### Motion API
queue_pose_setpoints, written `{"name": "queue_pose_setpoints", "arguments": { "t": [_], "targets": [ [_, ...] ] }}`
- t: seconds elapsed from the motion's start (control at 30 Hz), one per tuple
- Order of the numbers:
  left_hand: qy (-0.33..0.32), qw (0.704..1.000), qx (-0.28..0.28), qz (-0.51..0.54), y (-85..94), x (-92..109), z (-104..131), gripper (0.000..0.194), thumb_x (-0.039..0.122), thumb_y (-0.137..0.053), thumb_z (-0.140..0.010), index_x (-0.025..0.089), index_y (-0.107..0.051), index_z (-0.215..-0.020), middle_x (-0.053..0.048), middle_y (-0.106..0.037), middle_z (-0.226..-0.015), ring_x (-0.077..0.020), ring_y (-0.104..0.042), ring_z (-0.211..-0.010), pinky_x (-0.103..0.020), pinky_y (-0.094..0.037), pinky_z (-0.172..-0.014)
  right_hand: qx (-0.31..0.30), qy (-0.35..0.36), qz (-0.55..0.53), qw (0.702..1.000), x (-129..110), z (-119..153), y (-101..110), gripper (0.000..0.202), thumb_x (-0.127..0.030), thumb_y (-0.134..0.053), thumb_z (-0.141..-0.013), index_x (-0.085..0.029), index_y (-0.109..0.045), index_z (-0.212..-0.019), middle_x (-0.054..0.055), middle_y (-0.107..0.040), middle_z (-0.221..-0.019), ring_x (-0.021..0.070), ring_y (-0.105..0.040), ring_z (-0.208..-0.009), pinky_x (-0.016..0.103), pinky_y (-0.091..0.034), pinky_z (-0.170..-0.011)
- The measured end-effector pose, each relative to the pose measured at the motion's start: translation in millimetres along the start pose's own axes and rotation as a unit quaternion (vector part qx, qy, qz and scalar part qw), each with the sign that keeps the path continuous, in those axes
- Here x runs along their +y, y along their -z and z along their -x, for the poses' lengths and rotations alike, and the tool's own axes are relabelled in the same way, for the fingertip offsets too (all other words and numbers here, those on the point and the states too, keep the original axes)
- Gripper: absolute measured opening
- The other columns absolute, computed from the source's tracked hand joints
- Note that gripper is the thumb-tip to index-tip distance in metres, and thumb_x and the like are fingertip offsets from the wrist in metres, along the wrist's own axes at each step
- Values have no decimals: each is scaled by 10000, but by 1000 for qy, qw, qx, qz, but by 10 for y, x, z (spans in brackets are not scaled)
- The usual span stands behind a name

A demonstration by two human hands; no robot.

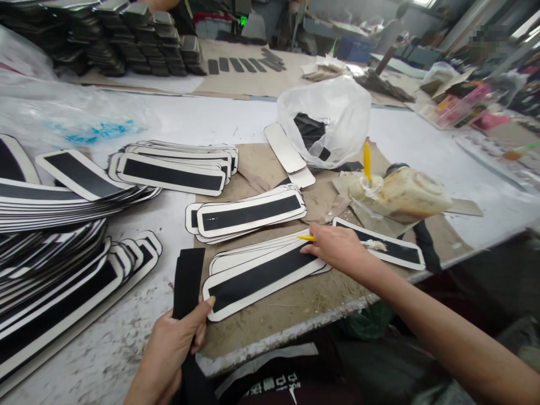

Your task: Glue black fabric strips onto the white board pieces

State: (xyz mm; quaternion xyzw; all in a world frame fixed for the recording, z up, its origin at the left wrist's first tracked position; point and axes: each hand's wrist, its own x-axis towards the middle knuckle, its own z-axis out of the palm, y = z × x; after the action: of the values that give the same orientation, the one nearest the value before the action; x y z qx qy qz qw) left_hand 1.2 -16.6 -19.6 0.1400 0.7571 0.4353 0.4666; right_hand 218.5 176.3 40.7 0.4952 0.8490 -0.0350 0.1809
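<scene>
Lower centre, a round-cornered panel, black inside cream edging: left hand pinches its end plus black strip; right hand grips a yellow stick.

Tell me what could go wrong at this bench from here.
1. The left hand holds black strips while its thumb presses the front panel, so either might slip.
2. The right hand, gripping a yellow handle, could nudge the fanned panels beneath.
3. The yellowed container might spill if knocked.
</scene>
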Motion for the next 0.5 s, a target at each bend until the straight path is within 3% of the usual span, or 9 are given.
{"name": "queue_pose_setpoints", "arguments": {
  "t": [0.17, 0.37, 0.5],
  "targets": [
    [11, 999, -8, 40, 34, 4, 3, 501, 475, -704, -562, 202, -321, -391, 56, -339, -336, -60, -264, -354, -215, -210, -402, 85, -23, -42, 995, 247, 168, -68, 242, -425, -435, -912, -199, -519, -894, 52, -652, -800, 212, -620, -733, 263, -316, -564],
    [50, 991, -17, 121, 101, 37, 71, 514, 421, -769, -496, 212, -304, -436, 87, -265, -379, -49, -215, -389, -210, -205, -393, 97, -2, -163, 982, 389, 279, -211, 317, -430, -373, -914, -194, -501, -744, 36, -594, -715, 176, -552, -673, 260, -329, -611],
    [42, 990, -13, 132, 142, 40, 133, 495, 395, -781, -497, 204, -326, -449, 82, -279, -386, -54, -236, -394, -206, -228, -395, 74, -3, -324, 943, 367, 331, -259, 405, -529, -378, -880, -192, -500, -692, 0, -538, -616, 144, -497, -576, 254, -336, -574]
  ]
}}
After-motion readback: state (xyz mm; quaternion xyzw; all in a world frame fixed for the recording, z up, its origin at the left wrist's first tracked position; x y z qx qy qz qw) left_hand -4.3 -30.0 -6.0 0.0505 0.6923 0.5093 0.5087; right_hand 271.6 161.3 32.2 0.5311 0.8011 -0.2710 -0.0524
